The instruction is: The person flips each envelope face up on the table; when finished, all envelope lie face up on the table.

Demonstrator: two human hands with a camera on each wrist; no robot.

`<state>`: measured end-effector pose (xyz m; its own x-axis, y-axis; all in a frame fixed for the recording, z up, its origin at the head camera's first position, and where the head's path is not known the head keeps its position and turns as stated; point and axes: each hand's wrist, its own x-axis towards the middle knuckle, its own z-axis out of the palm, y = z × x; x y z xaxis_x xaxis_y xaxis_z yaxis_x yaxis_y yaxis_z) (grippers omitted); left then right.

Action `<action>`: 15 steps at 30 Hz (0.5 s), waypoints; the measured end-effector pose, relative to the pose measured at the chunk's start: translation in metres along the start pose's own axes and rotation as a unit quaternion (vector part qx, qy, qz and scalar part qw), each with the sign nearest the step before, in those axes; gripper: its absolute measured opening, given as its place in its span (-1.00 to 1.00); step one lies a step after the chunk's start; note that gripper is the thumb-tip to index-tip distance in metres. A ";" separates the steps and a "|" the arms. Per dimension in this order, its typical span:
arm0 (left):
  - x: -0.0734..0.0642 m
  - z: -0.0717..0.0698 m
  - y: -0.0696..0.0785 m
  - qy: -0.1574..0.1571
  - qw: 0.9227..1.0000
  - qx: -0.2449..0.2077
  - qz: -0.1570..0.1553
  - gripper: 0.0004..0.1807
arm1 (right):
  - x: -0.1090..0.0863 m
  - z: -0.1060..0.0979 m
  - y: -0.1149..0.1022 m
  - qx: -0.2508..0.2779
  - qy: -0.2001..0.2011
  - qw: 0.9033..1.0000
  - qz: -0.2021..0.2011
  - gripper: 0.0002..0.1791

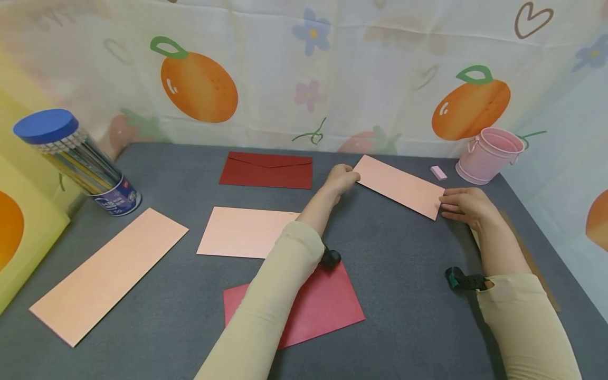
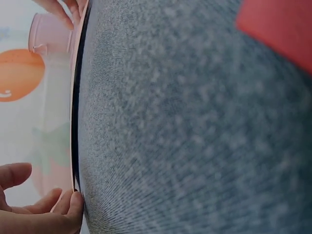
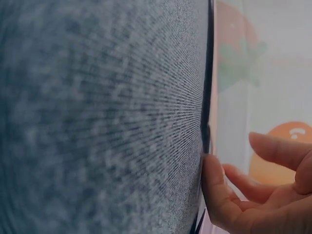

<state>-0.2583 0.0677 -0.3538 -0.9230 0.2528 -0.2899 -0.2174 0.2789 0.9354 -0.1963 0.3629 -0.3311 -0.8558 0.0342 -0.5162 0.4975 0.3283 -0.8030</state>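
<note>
A plain peach envelope lies slanted on the grey tabletop at the back right, no flap showing. At its left end are the fingertips of my left hand; in the left wrist view the thumb stands apart from the paper. My right hand touches the opposite end with its fingers, its thumb also held away from the edge. Under my left forearm are a second peach envelope and a pinkish-red one, both partly hidden.
A dark red envelope shows its flap at the back. Another peach envelope lies at left, beside a blue-lidded tub of pencils. A pink bucket and small pink eraser stand back right; a brown flat thing lies under my right arm.
</note>
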 end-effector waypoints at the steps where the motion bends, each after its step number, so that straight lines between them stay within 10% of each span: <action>1: 0.000 0.000 0.000 0.006 1.000 -0.002 0.003 -0.44 | 0.000 0.000 0.000 -0.005 -0.001 1.000 0.000 -0.26; 15: -0.003 -0.007 0.000 0.102 0.993 -0.064 0.007 -0.66 | -0.003 0.011 -0.003 -0.082 0.071 0.992 -0.063 -0.27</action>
<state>-0.2576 0.0606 -0.3513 -0.9684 0.0584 -0.2424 -0.2312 0.1536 0.9607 -0.1932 0.3520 -0.3305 -0.9271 0.1124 -0.3577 0.3651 0.4871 -0.7933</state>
